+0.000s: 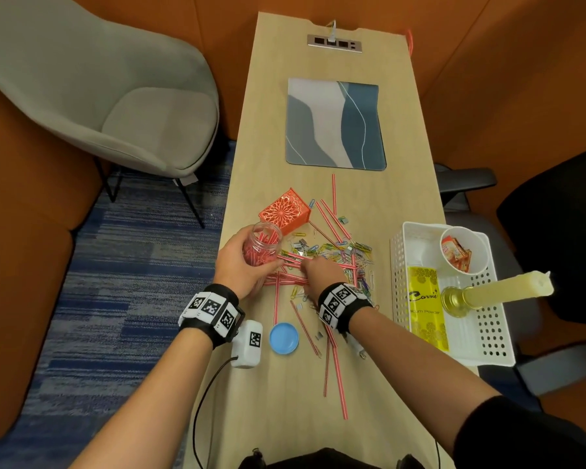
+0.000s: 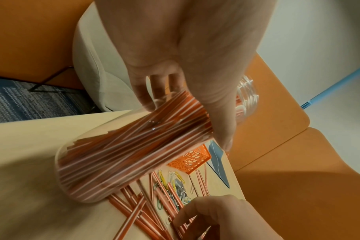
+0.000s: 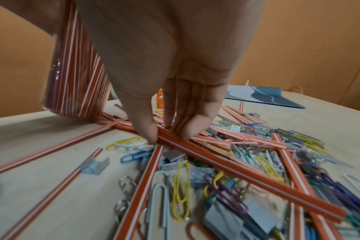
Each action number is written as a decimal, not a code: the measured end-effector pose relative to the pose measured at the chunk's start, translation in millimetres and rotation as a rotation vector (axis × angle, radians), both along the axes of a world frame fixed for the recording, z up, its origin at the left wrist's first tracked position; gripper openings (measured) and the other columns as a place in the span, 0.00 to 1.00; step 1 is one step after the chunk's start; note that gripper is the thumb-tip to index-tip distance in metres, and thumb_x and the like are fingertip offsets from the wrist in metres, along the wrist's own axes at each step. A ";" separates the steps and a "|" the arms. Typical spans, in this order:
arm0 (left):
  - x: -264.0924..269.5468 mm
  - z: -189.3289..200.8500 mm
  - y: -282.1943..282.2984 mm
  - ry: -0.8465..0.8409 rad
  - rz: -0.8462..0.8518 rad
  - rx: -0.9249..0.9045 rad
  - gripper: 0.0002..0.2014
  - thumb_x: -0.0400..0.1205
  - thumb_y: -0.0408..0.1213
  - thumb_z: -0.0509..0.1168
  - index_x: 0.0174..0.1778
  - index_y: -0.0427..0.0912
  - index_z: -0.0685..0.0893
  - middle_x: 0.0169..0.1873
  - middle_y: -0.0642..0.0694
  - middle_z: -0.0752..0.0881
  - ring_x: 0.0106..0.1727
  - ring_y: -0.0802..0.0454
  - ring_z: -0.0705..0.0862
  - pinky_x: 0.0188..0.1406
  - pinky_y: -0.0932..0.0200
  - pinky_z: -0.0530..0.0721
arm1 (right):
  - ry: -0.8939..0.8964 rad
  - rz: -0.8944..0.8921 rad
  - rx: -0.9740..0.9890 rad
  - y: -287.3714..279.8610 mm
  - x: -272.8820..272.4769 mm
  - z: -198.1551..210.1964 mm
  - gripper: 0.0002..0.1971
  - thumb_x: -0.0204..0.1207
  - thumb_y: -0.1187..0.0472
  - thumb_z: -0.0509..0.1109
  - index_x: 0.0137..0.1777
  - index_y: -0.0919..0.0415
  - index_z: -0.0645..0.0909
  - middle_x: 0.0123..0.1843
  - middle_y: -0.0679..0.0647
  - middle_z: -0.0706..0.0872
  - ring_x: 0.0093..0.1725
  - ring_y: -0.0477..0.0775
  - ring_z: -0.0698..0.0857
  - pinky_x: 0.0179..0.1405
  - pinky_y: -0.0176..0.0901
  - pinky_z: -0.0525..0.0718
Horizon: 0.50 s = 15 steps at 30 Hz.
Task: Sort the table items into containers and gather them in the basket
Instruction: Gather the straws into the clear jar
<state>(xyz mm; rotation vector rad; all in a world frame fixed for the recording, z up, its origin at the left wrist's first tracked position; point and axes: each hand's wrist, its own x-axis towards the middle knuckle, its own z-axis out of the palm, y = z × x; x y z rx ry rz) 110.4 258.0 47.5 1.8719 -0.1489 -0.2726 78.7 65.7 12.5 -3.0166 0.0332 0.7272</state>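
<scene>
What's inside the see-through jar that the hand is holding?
The clear jar, tilted in the left hand, is packed with red-and-white striped straws. The fingers cover part of its side, so anything else tucked behind them cannot be seen.

So on my feed both forearms are bare, each with a black fabric wristband (image 1: 213,311) ringed in white square tiles printed with black-and-white markers. A white boxy camera unit (image 1: 247,343) hangs off the left one, thin black cable (image 1: 203,401) trailing. Black short sleeve (image 1: 508,431) on the right.
</scene>
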 end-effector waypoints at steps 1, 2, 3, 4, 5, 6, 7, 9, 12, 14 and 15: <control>0.3 0.4 -0.6 -0.002 0.003 0.000 0.36 0.65 0.39 0.87 0.70 0.46 0.82 0.58 0.54 0.88 0.58 0.68 0.86 0.56 0.71 0.84 | 0.018 0.013 -0.011 -0.4 1.1 1.5 0.07 0.76 0.68 0.69 0.53 0.61 0.83 0.46 0.57 0.88 0.44 0.59 0.87 0.43 0.48 0.88; 0.2 0.7 -1.6 -0.007 0.002 -0.001 0.37 0.65 0.40 0.87 0.70 0.46 0.82 0.58 0.54 0.88 0.58 0.65 0.86 0.59 0.66 0.85 | 0.038 0.033 -0.030 -0.8 2.2 3.0 0.06 0.77 0.67 0.70 0.52 0.62 0.83 0.46 0.57 0.88 0.44 0.59 0.87 0.43 0.48 0.88; -0.2 1.3 -3.0 -0.010 -0.002 0.001 0.37 0.65 0.41 0.87 0.70 0.46 0.82 0.58 0.53 0.89 0.59 0.62 0.87 0.61 0.61 0.86 | 0.057 0.051 -0.045 -1.2 3.0 4.1 0.05 0.77 0.67 0.71 0.52 0.62 0.84 0.46 0.57 0.88 0.43 0.59 0.86 0.43 0.48 0.88; -0.5 1.3 -3.9 -0.011 -0.008 0.003 0.38 0.64 0.44 0.87 0.70 0.46 0.82 0.58 0.53 0.89 0.59 0.59 0.87 0.62 0.57 0.86 | 0.070 0.068 -0.053 -1.5 4.1 4.7 0.05 0.77 0.67 0.71 0.52 0.62 0.84 0.46 0.57 0.87 0.43 0.59 0.86 0.43 0.48 0.87; -1.2 1.0 -4.7 -0.009 -0.011 0.005 0.39 0.62 0.48 0.86 0.70 0.47 0.82 0.58 0.53 0.89 0.60 0.58 0.87 0.62 0.55 0.86 | 0.081 0.084 -0.062 -1.6 4.9 4.9 0.05 0.77 0.66 0.71 0.52 0.63 0.84 0.46 0.58 0.87 0.43 0.58 0.86 0.43 0.48 0.87; -1.6 0.4 -5.2 -0.006 -0.013 0.007 0.41 0.60 0.52 0.85 0.70 0.48 0.82 0.59 0.53 0.89 0.60 0.57 0.87 0.63 0.54 0.86 | 0.087 0.100 -0.072 -1.9 4.7 4.9 0.06 0.77 0.66 0.71 0.52 0.63 0.84 0.47 0.58 0.86 0.45 0.59 0.87 0.43 0.48 0.87; -1.8 -0.1 -5.4 -0.006 -0.014 0.012 0.42 0.59 0.56 0.83 0.71 0.49 0.81 0.59 0.54 0.89 0.60 0.57 0.87 0.63 0.53 0.86 | 0.091 0.115 -0.081 -2.3 4.3 4.9 0.05 0.77 0.66 0.71 0.52 0.63 0.84 0.47 0.58 0.86 0.46 0.59 0.87 0.44 0.48 0.88; -2.1 -1.7 -4.7 -0.009 -0.020 0.024 0.43 0.59 0.59 0.82 0.71 0.50 0.81 0.60 0.54 0.89 0.61 0.57 0.87 0.64 0.49 0.87 | 0.097 0.136 -0.090 -4.3 2.9 3.1 0.05 0.78 0.67 0.70 0.52 0.64 0.85 0.48 0.59 0.86 0.47 0.60 0.88 0.47 0.49 0.89; -3.4 -1.9 -2.0 -0.012 -0.020 0.032 0.42 0.60 0.58 0.82 0.70 0.51 0.81 0.60 0.54 0.88 0.61 0.57 0.87 0.63 0.47 0.87 | 0.102 0.108 -0.077 -9.0 2.6 2.9 0.06 0.79 0.68 0.69 0.52 0.66 0.86 0.48 0.60 0.86 0.46 0.60 0.88 0.50 0.51 0.89; -4.6 -0.2 -0.9 -0.014 -0.015 0.035 0.41 0.61 0.54 0.85 0.71 0.50 0.81 0.60 0.54 0.88 0.61 0.57 0.87 0.63 0.48 0.87 | 0.095 0.063 -0.042 -13.5 3.2 9.7 0.07 0.80 0.66 0.68 0.52 0.65 0.87 0.45 0.58 0.87 0.44 0.59 0.87 0.50 0.50 0.89; -5.3 1.0 -0.2 -0.014 -0.014 0.037 0.41 0.62 0.49 0.87 0.71 0.49 0.81 0.60 0.53 0.88 0.61 0.57 0.87 0.64 0.49 0.87 | 0.084 0.038 -0.012 -16.6 2.7 14.9 0.07 0.81 0.64 0.68 0.52 0.64 0.87 0.44 0.57 0.87 0.44 0.58 0.87 0.51 0.50 0.89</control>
